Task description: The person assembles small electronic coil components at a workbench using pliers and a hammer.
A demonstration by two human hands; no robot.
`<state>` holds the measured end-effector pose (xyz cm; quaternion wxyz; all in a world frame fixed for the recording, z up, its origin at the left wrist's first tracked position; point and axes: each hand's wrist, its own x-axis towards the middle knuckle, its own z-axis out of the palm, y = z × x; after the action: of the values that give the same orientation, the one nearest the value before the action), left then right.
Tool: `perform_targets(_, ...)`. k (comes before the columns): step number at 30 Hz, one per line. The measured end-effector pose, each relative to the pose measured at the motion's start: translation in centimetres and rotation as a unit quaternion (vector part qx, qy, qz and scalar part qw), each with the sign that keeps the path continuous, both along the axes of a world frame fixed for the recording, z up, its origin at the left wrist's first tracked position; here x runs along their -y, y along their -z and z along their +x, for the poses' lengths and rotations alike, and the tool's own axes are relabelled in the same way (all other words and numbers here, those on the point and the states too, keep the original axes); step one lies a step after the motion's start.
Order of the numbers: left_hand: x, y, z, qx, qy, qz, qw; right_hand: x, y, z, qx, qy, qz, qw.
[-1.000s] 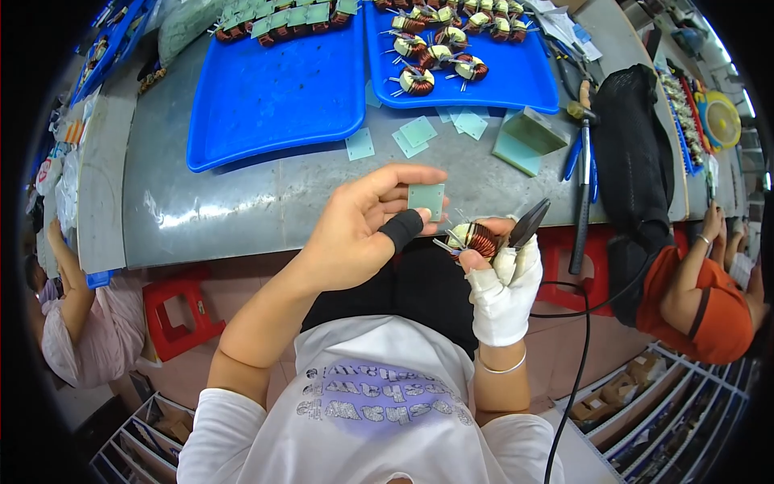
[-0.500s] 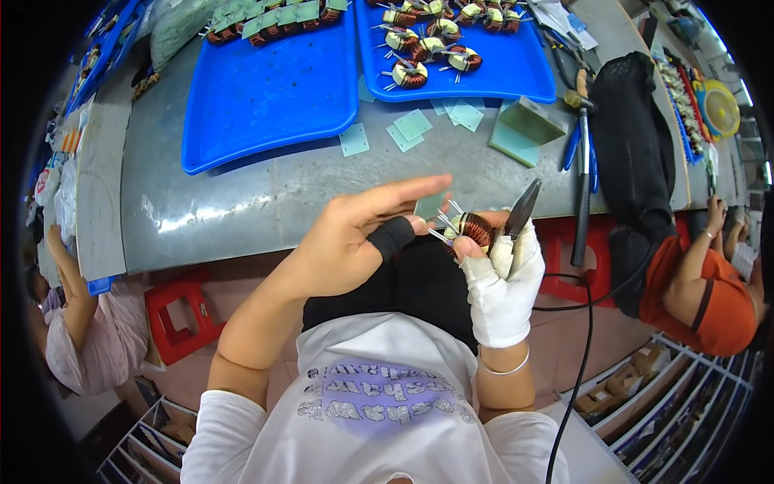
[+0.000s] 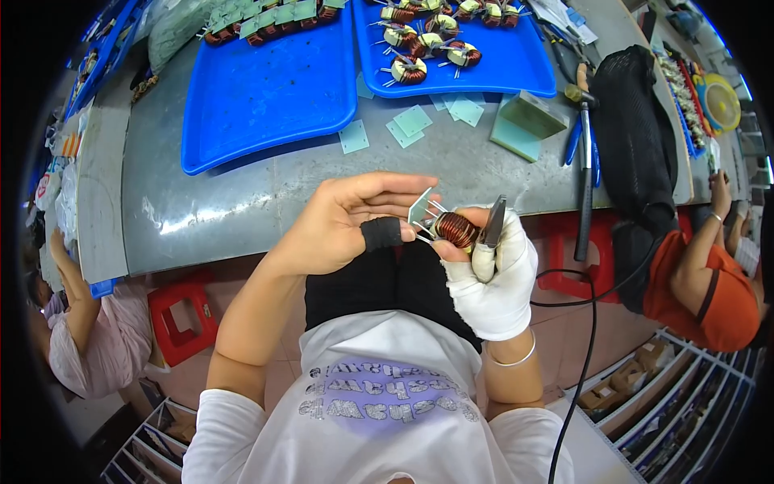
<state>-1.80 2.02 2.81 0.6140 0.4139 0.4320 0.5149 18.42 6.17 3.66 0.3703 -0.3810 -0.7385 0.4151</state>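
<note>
i am holding a copper coil (image 3: pixel 457 229) just in front of my body, below the edge of the grey table (image 3: pixel 242 202). my right hand (image 3: pixel 492 270), wearing a white glove, is gripping the coil and also a dark tool (image 3: pixel 493 223) that is standing up between the fingers. my left hand (image 3: pixel 347 222) is pinching a small pale green card (image 3: pixel 421 206) with the thumb, which is wearing a black sleeve, and the card is touching the wires of the coil. on the table two blue trays (image 3: pixel 266 97) are lying side by side; more coils (image 3: pixel 427 44) are lying in the right one. loose green cards (image 3: pixel 411 121) and a pale green box (image 3: pixel 526 123) are lying near the trays.
</note>
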Motion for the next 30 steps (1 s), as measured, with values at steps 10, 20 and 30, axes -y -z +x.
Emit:
perform_targets(10, 0.0, 0.2, -0.8, -0.004, 0.016, 0.023, 1.0, 0.5, 0.5, -1.1, -0.082, 0.029, -0.031, 0.996)
perform_targets(20, 0.2, 0.4, -1.4, 0.004, 0.027, -0.014, 1.0, -1.4, 0.2, -0.6, -0.023, -0.099, 0.122, 0.987)
perform_targets(30, 0.7, 1.0, -1.5, -0.016, 0.034, -0.014, 0.999, -1.8, 0.1, -0.4, -0.005, -0.15, 0.059, 0.987)
